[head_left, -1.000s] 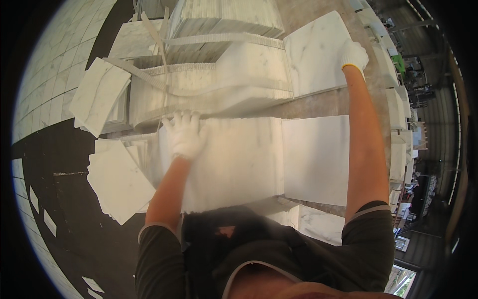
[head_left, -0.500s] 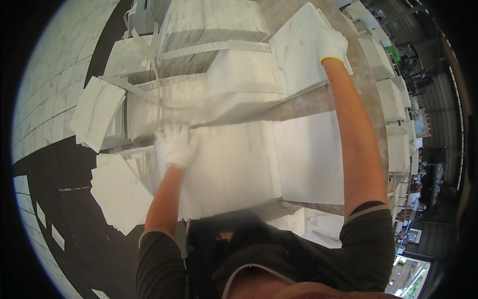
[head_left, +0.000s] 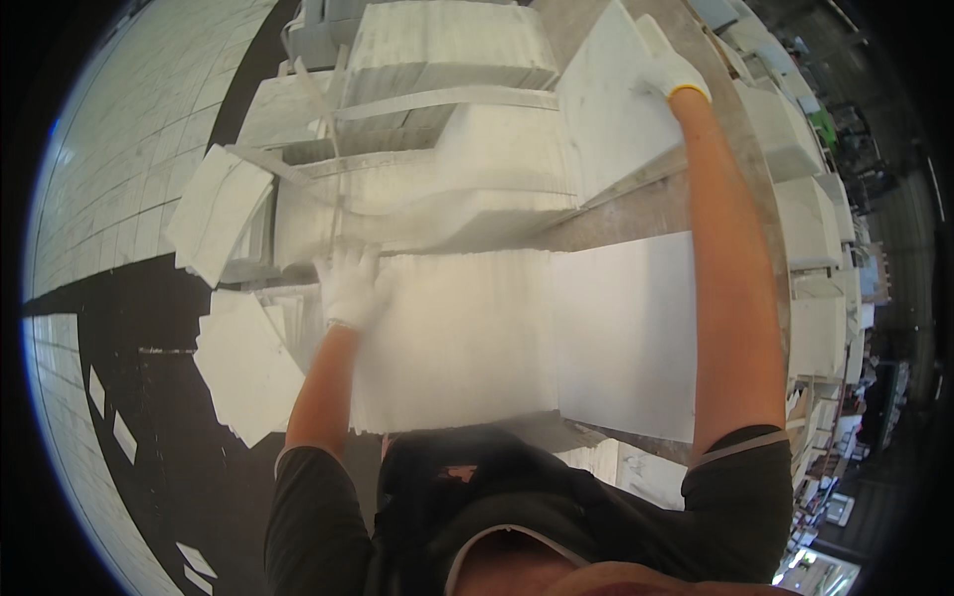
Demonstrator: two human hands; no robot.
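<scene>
My left hand [head_left: 352, 288], in a white knit glove, lies with fingers stretched on the left end of the near row of white marble tiles [head_left: 457, 338], which stand packed on edge. Far to the right, my gloved right hand [head_left: 676, 77] holds the outer edge of a square marble tile [head_left: 611, 109] at the right end of the row behind. Its thumb lies on the face, and the fingers run along the far edge, partly hidden. Below my right forearm, another square tile face [head_left: 626, 333] closes off the near row.
Pale straps [head_left: 447, 97] run over the rear rows. Loose tiles lean at the left ends, one a rough-edged slab [head_left: 243, 368]. Further tile stacks [head_left: 785, 129] stand past the right edge of the brown surface [head_left: 626, 214]. Dark floor [head_left: 159, 397] lies at left.
The view has shifted, carrying the stacks slightly right. My right hand has turned on the tile, its fingers now along the edge, and the tile's face appears narrower. My left hand stays on the near row.
</scene>
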